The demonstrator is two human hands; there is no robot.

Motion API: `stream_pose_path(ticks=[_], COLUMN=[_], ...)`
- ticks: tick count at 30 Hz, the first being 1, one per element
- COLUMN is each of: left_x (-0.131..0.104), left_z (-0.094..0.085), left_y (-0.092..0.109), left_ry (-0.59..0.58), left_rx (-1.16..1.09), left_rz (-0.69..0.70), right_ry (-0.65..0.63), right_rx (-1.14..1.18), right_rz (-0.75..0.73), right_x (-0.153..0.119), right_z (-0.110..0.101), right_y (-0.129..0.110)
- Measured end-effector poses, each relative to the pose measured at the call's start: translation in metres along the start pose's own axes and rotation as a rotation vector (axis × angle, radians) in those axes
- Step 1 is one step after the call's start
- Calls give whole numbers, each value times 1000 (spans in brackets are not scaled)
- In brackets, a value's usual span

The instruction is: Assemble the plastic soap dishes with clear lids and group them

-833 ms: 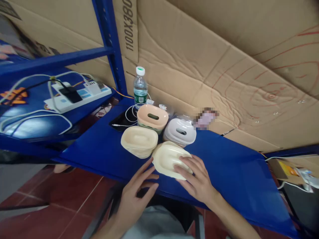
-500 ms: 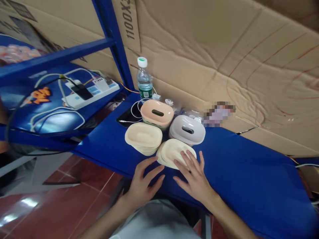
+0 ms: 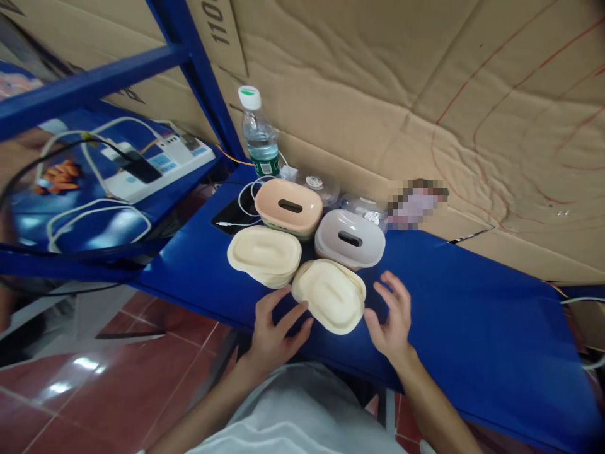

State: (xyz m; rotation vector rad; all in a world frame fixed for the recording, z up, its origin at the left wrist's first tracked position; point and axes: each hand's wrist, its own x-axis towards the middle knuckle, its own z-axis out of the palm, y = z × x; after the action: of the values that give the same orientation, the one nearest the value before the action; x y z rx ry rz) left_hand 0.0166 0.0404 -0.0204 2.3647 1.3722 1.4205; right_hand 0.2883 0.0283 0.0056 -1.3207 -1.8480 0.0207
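Observation:
A stack of cream oval lids or trays (image 3: 333,295) lies near the table's front edge, its top piece turned askew to those beneath. My left hand (image 3: 278,325) is at the stack's left side, fingers apart, with fingertips at or very near the rim. On the other side, my right hand (image 3: 393,315) is open, just off the stack's right edge. A second cream stack (image 3: 265,252) sits to the left. Behind stand a peach oval dish with a slot (image 3: 302,217) and a pale grey slotted dish (image 3: 340,252), each stacked on others.
A water bottle (image 3: 259,135), a dark phone (image 3: 231,214) and a white cable stand or lie behind. Clear plastic packs (image 3: 363,208) rest against the cardboard wall (image 3: 354,113). On the left table (image 3: 108,233) are a power strip (image 3: 155,173) and orange pieces (image 3: 59,176).
My right hand has moved off the top of the front cream stack to its right side. The top piece now lies turned and nearer me. My left hand has barely moved.

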Motion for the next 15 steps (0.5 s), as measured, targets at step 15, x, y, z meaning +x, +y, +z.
stream_pose_path(ticks=[15], left_x=[4], left_z=[-18], left_y=[-15], left_ry=[-126], left_rx=[48], left_rz=[167], right_ry=[102], right_rx=[-55], right_rz=[62], right_x=[-27], right_z=[40], right_y=[9])
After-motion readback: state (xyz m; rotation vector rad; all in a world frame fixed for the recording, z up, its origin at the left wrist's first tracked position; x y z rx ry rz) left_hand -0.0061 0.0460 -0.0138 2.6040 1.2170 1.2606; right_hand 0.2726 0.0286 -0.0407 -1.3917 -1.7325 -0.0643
